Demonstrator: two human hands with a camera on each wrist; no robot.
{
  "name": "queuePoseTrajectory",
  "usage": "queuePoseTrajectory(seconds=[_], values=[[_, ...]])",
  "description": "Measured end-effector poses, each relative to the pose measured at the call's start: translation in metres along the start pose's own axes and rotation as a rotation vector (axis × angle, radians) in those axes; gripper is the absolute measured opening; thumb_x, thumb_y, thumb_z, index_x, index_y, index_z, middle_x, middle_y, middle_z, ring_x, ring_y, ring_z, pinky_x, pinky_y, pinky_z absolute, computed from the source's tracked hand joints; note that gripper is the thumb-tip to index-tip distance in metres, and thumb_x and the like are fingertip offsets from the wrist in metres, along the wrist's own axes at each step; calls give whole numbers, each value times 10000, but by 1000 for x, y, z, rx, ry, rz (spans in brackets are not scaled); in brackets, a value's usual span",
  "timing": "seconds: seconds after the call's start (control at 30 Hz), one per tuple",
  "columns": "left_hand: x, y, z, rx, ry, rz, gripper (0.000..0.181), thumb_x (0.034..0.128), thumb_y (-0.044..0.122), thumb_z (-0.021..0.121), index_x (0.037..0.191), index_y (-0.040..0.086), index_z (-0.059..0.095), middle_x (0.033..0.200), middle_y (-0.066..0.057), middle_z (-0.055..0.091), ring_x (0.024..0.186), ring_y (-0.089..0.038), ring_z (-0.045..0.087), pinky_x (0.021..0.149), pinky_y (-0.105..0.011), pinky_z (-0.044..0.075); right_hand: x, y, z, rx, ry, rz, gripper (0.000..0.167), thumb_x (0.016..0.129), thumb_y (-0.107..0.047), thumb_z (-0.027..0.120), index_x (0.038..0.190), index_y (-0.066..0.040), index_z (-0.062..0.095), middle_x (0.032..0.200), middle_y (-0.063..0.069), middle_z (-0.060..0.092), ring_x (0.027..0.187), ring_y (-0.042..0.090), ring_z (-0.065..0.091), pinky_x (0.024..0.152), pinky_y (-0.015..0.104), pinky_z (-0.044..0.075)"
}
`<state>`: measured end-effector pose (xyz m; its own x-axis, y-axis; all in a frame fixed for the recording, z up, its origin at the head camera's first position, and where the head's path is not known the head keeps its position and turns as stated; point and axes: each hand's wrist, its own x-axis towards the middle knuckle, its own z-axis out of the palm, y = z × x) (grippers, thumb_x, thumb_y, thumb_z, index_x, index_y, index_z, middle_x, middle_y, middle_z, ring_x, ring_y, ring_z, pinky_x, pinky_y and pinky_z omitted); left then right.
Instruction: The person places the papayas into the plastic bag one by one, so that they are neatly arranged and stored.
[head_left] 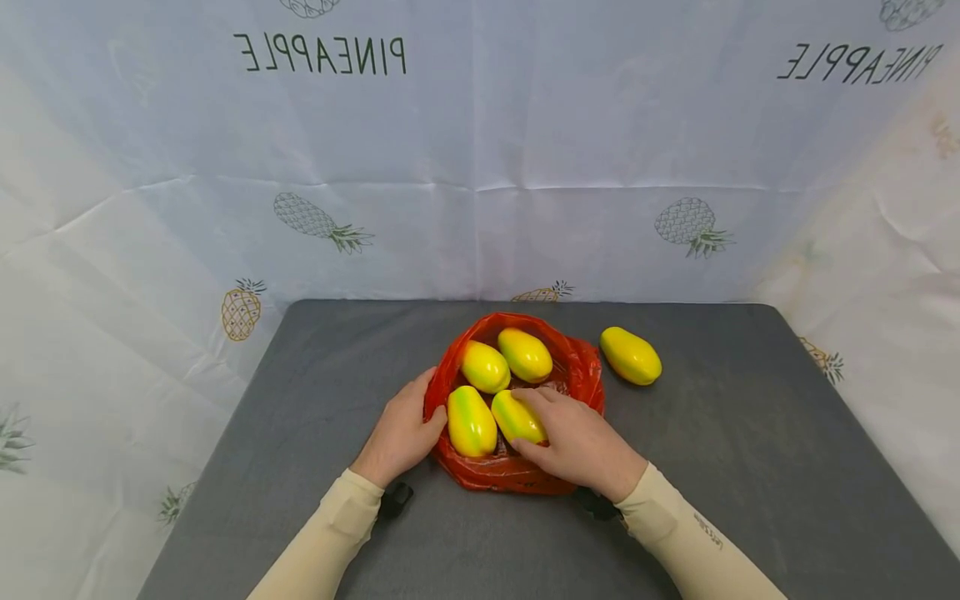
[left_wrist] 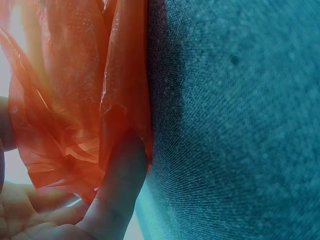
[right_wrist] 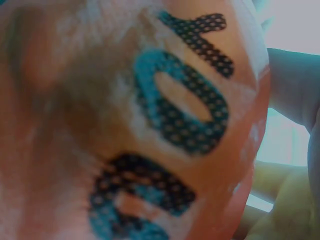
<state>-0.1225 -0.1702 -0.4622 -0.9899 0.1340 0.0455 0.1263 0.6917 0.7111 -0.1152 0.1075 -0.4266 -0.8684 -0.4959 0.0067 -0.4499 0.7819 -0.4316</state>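
Observation:
A red plastic bag (head_left: 510, 477) stands with its mouth spread wide on the dark table, holding several glossy yellow-green papayas, one of them at the front left (head_left: 471, 421). My left hand (head_left: 401, 429) grips the bag's left rim; in the left wrist view its thumb (left_wrist: 117, 185) lies along the crinkled plastic. Inside the bag, my right hand (head_left: 577, 433) holds a papaya (head_left: 516, 417) between thumb and fingers. The right wrist view is mostly filled by the bag's side (right_wrist: 200, 175) with dark printed letters, part of the hand showing at the right edge.
Another papaya (head_left: 630, 356) lies on the table to the right of the bag. The grey-black tabletop (head_left: 750, 467) reaches back to a white curtain (head_left: 480, 242) printed with pineapples, which also hangs along both sides.

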Motion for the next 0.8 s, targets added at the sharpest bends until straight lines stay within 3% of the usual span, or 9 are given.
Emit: queuePoseTrajectory(seconds=[0.8], values=[[0,0,0,-6,-7,-7,667,1015,212,657,1635,84,446,1520,-139,627,1243,-322,653,1111,-553,569,1,1,1,-9,-39,19,712,947,-444,802,1546,-140,566,1479,80,654,1186,231,693,1054,467,605]])
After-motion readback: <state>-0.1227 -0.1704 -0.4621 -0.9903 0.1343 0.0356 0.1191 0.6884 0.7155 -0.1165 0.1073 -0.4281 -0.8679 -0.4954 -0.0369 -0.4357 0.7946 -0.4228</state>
